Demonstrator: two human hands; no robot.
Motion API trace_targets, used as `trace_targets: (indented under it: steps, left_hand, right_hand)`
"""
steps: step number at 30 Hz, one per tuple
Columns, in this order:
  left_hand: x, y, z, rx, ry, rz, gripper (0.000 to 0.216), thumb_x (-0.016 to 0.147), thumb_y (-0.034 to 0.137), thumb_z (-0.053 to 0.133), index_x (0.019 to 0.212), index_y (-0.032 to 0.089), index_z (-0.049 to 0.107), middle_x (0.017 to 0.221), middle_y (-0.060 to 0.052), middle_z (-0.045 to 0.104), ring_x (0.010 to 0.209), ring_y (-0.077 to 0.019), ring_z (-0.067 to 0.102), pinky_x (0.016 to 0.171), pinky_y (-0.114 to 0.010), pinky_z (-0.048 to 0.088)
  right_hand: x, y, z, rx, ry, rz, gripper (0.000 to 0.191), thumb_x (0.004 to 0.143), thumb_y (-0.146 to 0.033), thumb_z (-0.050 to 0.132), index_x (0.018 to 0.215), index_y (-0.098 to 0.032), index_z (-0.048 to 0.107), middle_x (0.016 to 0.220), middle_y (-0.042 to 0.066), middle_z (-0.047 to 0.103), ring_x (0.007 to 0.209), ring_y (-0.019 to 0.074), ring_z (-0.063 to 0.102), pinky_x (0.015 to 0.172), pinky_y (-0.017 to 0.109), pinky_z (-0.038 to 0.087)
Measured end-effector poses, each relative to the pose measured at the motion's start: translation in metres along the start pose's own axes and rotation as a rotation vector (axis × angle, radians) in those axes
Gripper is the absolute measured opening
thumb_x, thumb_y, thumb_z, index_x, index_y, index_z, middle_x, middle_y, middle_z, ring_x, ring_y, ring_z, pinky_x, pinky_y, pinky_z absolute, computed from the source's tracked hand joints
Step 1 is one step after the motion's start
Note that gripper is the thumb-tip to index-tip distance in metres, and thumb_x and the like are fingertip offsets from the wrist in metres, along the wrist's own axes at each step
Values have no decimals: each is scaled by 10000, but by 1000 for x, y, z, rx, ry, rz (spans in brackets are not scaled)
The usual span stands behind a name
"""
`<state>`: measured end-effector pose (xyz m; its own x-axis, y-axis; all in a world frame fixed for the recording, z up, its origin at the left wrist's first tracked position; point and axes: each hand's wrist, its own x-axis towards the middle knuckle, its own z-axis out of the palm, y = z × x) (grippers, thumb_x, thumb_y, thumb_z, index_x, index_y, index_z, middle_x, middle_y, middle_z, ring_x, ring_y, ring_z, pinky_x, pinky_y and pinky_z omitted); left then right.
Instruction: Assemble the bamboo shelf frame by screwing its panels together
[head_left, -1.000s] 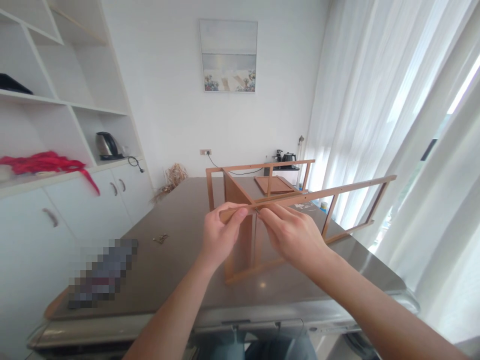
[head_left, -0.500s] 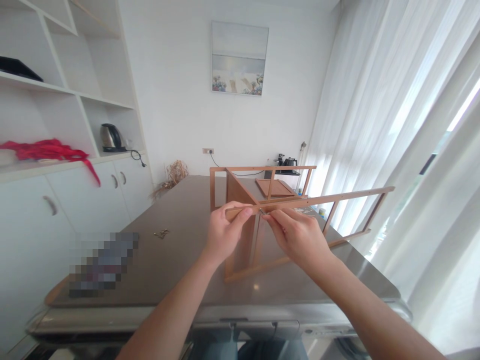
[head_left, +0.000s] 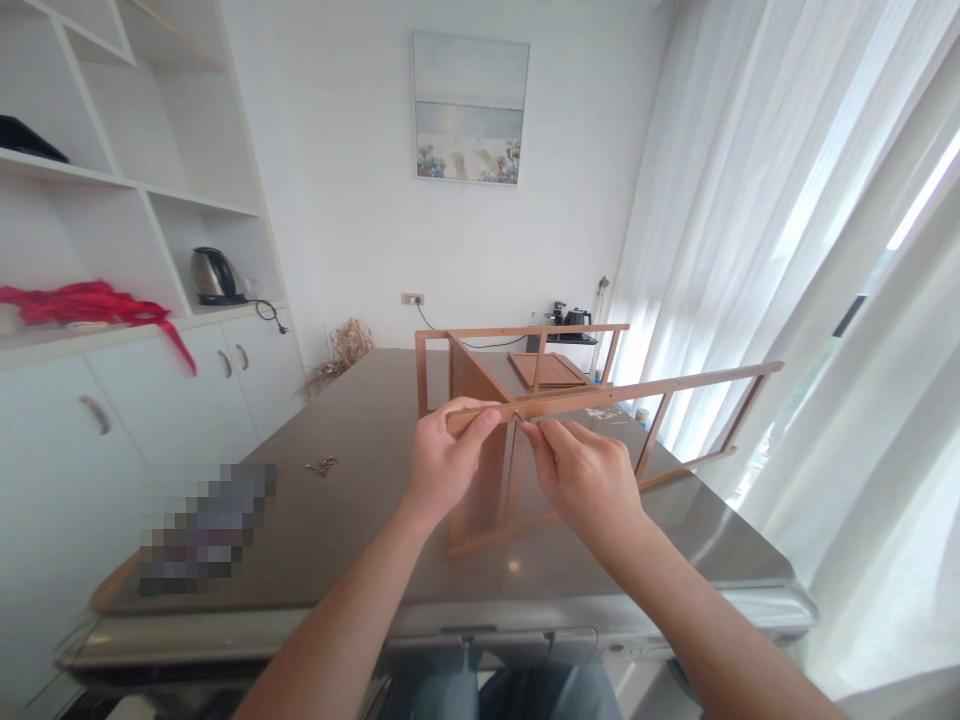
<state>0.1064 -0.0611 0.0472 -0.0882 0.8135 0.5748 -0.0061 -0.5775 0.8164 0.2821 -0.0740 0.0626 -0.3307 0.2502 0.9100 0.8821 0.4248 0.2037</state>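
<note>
A light wooden shelf frame (head_left: 679,383) stands on the grey table (head_left: 360,500), with a solid wooden panel (head_left: 480,470) upright inside it. My left hand (head_left: 442,465) is closed round the near end of the frame's top rail. My right hand (head_left: 581,475) pinches a small metal screw (head_left: 519,418) against that rail, right beside my left thumb. The second side of the frame (head_left: 517,332) rises behind.
A flat wooden board (head_left: 550,371) lies on the table behind the frame. Loose small metal fittings (head_left: 322,465) lie to the left, and a blurred-out object (head_left: 202,525) nearer me. White cabinets with a kettle (head_left: 214,277) stand left; curtains (head_left: 825,250) hang right.
The view has shifted slightly. My hands stay on the rail; my right fingers have turned a little at the screw.
</note>
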Motion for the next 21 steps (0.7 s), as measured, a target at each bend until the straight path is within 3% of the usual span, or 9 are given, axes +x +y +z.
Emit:
trace_targets:
  steps: [21]
  left_hand:
    - [-1, 5, 0, 27, 4, -10, 319, 894, 500, 665, 962, 193, 723, 440, 81, 446, 353, -69, 399, 388, -213, 312]
  right_hand:
    - [-4, 2, 4, 3, -9, 20, 476, 1039, -359, 511, 600, -176, 514, 516, -22, 518, 466, 98, 442, 498, 272, 211]
